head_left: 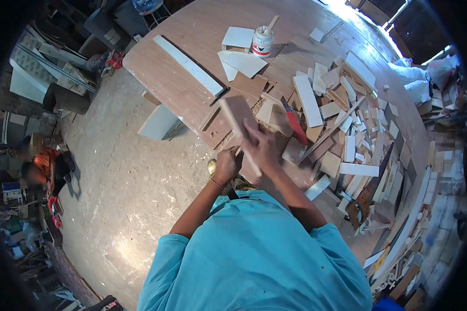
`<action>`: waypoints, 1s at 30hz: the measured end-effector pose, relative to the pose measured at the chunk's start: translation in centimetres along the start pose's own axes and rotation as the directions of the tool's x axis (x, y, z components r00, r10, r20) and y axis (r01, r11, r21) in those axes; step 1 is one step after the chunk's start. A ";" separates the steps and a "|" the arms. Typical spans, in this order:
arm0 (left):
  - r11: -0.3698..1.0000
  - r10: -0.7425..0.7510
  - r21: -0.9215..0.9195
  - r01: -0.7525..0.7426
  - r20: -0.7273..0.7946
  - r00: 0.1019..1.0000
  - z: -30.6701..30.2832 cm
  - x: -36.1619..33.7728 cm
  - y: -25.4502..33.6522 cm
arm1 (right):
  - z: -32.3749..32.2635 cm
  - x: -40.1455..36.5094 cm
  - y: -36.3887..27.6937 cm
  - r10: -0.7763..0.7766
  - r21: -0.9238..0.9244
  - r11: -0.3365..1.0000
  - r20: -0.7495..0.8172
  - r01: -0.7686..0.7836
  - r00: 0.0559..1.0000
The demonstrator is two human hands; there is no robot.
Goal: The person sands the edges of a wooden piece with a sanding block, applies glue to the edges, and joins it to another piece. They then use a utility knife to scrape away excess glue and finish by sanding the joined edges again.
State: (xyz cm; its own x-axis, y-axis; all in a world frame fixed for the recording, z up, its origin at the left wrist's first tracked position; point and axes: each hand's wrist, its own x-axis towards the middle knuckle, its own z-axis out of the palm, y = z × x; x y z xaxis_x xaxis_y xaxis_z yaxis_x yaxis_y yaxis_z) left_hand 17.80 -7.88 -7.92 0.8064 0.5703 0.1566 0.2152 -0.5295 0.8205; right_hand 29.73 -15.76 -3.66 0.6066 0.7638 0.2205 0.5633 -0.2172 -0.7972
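My right hand (pixel 263 147) grips a wooden board (pixel 237 115) with a brown face and a pale edge, its fingers spread across the face. The board is tilted over the table's near edge and slightly blurred. Just left of it, my left hand (pixel 227 167) is closed in a fist against or close to the board's lower part; what its fingers hold is hidden. Sawdust and small brown panels (pixel 248 84) lie beyond the board. A red-handled or red-coloured piece (pixel 296 127) rests to the right of my right hand, among wood offcuts (pixel 331 164).
On the wooden table (pixel 192 20) are a long white strip (pixel 188 66), a glue jar (pixel 262 42) with a stick in it, white panels (pixel 244 63) and a small white box (pixel 238 39). A white panel (pixel 160 123) leans below the edge. Another person (pixel 47 168) crouches at left.
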 end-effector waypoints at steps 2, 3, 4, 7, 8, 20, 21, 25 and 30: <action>0.998 -0.070 -0.004 0.070 -0.098 0.993 0.1 -0.5 -0.2 | 0.3 1.1 2.8 0.159 0.070 0.985 0.000 -0.159 0.987; 0.998 -0.065 0.004 0.066 -0.092 0.994 0.1 -0.7 -0.7 | 0.1 1.3 3.1 0.254 0.039 0.966 0.039 -0.256 0.966; 0.995 -0.093 0.023 0.095 -0.068 0.993 0.0 -0.6 -0.6 | 0.6 1.5 3.0 0.195 -0.030 0.980 -0.023 -0.195 0.981; 0.994 -0.107 -0.034 0.106 -0.041 0.993 0.5 0.2 -2.2 | 0.6 -0.2 0.8 0.001 -0.035 0.999 0.030 0.000 1.000; 0.988 -0.111 -0.109 0.107 -0.027 0.993 0.9 -0.1 -2.9 | -0.5 -0.9 -2.1 0.024 -0.074 0.997 0.098 -0.017 0.995; 0.995 -0.046 -0.089 0.037 -0.096 0.994 0.5 1.4 0.5 | -1.7 0.5 -1.3 0.098 0.007 0.995 0.148 -0.100 0.984; 0.937 -0.009 -0.340 -0.076 -0.244 0.970 1.3 1.1 0.0 | -1.6 -0.4 -2.7 -0.123 -0.099 0.986 0.103 0.134 0.987; 0.990 0.029 0.133 -0.042 0.099 0.995 0.4 0.7 -1.3 | -1.4 -0.4 -1.9 0.023 -0.069 0.997 0.113 -0.016 0.993; 0.928 -0.107 0.370 0.044 0.153 0.982 0.0 1.7 1.0 | -1.5 1.3 1.4 0.289 -0.003 0.956 0.162 -0.293 0.943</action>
State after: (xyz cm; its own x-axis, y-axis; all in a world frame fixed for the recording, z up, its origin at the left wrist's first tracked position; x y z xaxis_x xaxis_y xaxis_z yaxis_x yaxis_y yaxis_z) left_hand 19.40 -7.37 -6.84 0.8533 0.5211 -0.0180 0.4387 -0.6987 0.5651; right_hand 32.11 -15.97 -3.67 0.6442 0.7563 -0.1139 0.3625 -0.4331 -0.8252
